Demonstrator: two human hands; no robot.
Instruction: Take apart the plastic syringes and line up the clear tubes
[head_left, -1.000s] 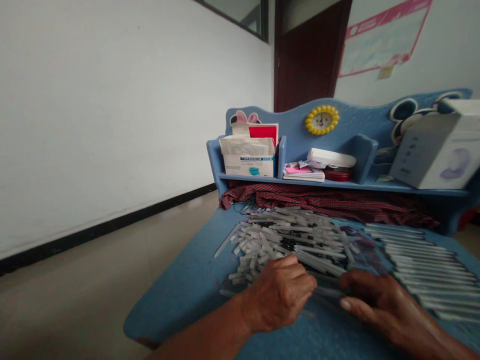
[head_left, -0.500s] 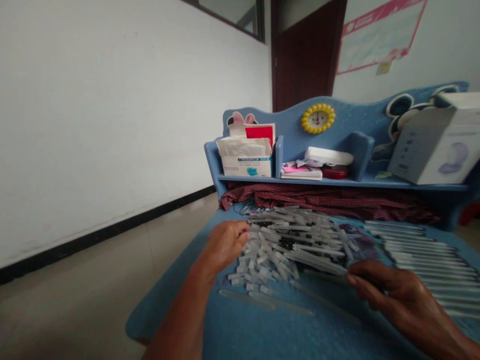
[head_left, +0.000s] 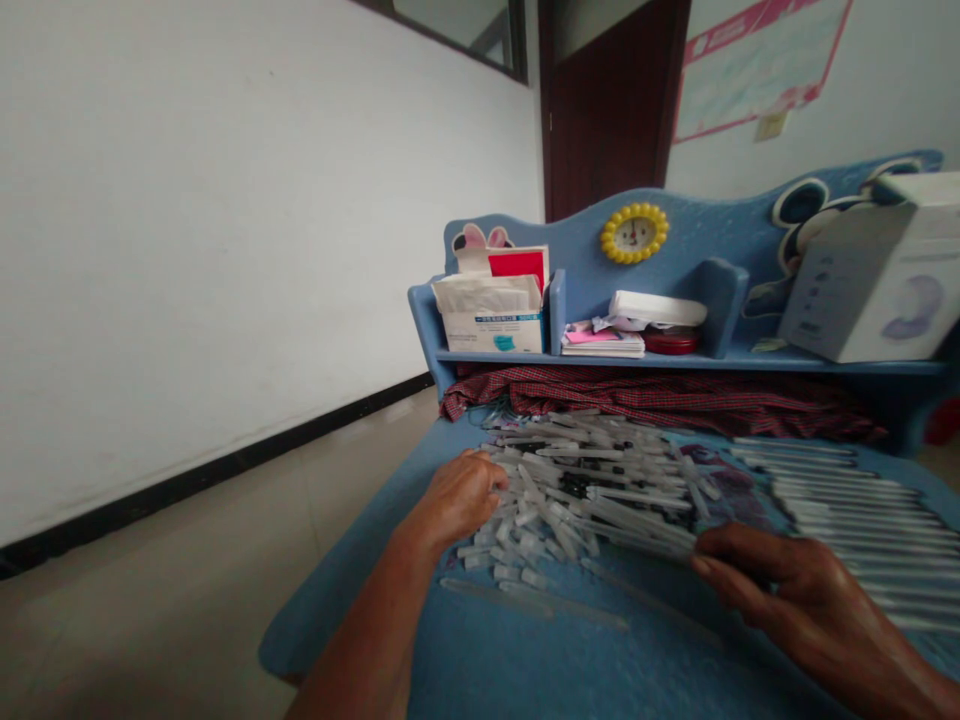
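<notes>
A heap of translucent pen barrels and caps (head_left: 551, 510), with some black pieces among them, lies on the blue desk (head_left: 510, 670). My left hand (head_left: 466, 492) is at the heap's left edge, palm down, its fingers curled onto the pieces. Whatever its fingertips hold is hidden. At the right, my right hand (head_left: 795, 590) pinches the near end of a pen barrel (head_left: 652, 532) between thumb and forefinger. The barrel's far end points left into the heap. A few loose pen barrels (head_left: 525, 598) lie flat in front of the heap.
Assembled-looking pens (head_left: 862, 520) lie in a row at the right. Behind the heap is a bunched red checked cloth (head_left: 660, 398) under a blue shelf (head_left: 720, 365). The shelf bears a mask box (head_left: 491, 325), papers (head_left: 600, 345) and a large white box (head_left: 870, 280).
My left hand has turned its fingers downward and shifted slightly right at the heap's edge. My right hand stays nearly in place with the pen barrel.
</notes>
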